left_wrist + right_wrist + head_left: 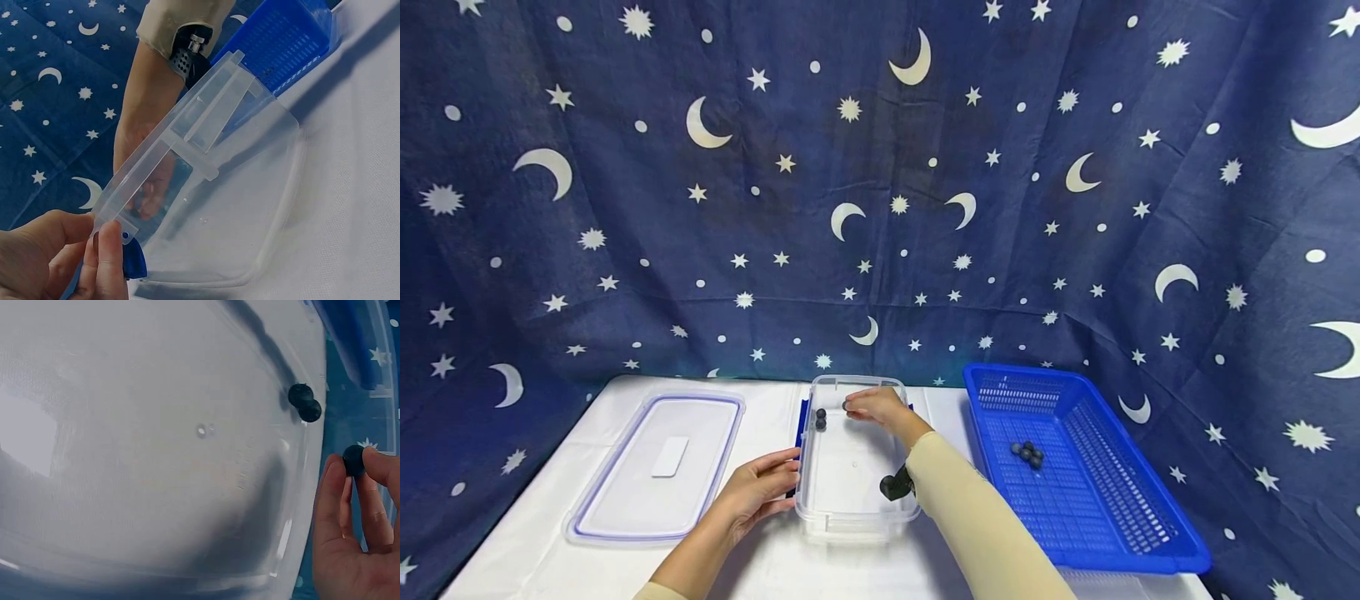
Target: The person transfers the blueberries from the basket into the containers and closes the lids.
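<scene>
In the head view, a clear plastic container (850, 487) with blue side latches stands open on the table. My left hand (758, 492) grips its left side; the left wrist view shows thumb and fingers at the rim beside a blue latch (133, 257). Inside the far part of the container, my right hand (880, 406) pinches a small dark ball (354, 460) between thumb and fingertips. Two similar dark balls (304, 402) touch each other on the container floor, near its far left corner.
To the right, a blue plastic basket (1105, 500) holds several dark balls (1028, 454). On the left lies a clear lid (625, 500) with a blue-violet seal and a white label (670, 457). A dark blue curtain (880, 167) with moons and stars hangs behind the white-covered table (767, 575).
</scene>
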A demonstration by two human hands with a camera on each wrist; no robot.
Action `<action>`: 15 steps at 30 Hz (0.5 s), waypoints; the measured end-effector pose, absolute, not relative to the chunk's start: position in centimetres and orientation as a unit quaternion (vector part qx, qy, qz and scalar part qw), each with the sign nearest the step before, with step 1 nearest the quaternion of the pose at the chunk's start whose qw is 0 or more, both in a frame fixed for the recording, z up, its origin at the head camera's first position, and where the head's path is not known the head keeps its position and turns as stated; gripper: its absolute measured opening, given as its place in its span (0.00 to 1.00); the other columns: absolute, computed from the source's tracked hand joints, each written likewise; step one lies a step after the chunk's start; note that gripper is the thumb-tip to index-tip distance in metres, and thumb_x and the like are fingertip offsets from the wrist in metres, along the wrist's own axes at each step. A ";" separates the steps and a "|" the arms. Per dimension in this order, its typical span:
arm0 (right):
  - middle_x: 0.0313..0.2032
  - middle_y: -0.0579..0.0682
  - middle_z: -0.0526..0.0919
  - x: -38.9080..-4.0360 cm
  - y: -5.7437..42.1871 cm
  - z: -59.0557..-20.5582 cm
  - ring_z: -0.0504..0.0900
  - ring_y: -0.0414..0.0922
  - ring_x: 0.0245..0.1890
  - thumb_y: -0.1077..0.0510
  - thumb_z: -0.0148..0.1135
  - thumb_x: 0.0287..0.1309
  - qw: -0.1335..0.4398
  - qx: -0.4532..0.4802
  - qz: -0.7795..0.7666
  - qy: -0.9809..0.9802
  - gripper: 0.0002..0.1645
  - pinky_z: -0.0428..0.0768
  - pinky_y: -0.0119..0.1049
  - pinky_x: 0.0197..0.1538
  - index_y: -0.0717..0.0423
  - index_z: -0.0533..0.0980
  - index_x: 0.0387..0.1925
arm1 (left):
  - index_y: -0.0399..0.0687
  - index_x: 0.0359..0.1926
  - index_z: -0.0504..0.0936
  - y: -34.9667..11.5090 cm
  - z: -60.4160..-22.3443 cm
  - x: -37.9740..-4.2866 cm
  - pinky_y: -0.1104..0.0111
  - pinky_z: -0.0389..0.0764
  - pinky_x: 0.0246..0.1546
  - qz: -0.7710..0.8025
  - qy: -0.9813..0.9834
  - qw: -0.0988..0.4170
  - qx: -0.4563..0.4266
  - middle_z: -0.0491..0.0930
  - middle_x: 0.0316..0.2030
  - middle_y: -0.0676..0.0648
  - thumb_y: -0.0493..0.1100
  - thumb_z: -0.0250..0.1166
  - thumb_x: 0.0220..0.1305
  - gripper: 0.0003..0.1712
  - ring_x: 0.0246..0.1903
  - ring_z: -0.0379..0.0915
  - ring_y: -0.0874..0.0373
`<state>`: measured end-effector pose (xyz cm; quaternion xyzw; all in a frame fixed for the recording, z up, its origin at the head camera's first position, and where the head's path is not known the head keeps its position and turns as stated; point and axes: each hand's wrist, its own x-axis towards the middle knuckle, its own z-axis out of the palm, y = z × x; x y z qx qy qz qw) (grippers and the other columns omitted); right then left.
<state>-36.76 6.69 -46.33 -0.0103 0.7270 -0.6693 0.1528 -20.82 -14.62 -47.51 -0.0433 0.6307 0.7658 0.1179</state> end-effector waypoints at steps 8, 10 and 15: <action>0.41 0.67 0.85 -36.7 6.1 -48.0 0.84 0.40 0.30 0.75 0.63 0.54 0.137 0.001 -0.673 0.727 0.16 0.87 0.37 0.46 0.80 0.78 0.46 | 0.31 0.67 0.67 -14.5 -47.5 -20.7 0.66 0.88 0.39 0.767 0.630 0.116 -0.045 0.82 0.44 0.51 0.34 0.66 0.62 0.34 0.39 0.81 0.61; 0.40 0.67 0.86 -36.7 6.0 -48.2 0.84 0.40 0.30 0.75 0.63 0.54 0.136 0.004 -0.673 0.727 0.16 0.87 0.37 0.47 0.80 0.78 0.45 | 0.31 0.67 0.67 -14.5 -47.6 -20.7 0.66 0.88 0.39 0.766 0.631 0.115 -0.045 0.82 0.44 0.51 0.34 0.66 0.62 0.34 0.39 0.81 0.61; 0.38 0.63 0.87 -36.7 5.7 -48.4 0.84 0.39 0.30 0.74 0.65 0.54 0.143 0.006 -0.662 0.735 0.15 0.87 0.37 0.47 0.78 0.79 0.45 | 0.31 0.67 0.67 -14.4 -47.6 -20.7 0.66 0.88 0.39 0.764 0.633 0.112 -0.048 0.82 0.45 0.51 0.34 0.67 0.62 0.34 0.39 0.81 0.61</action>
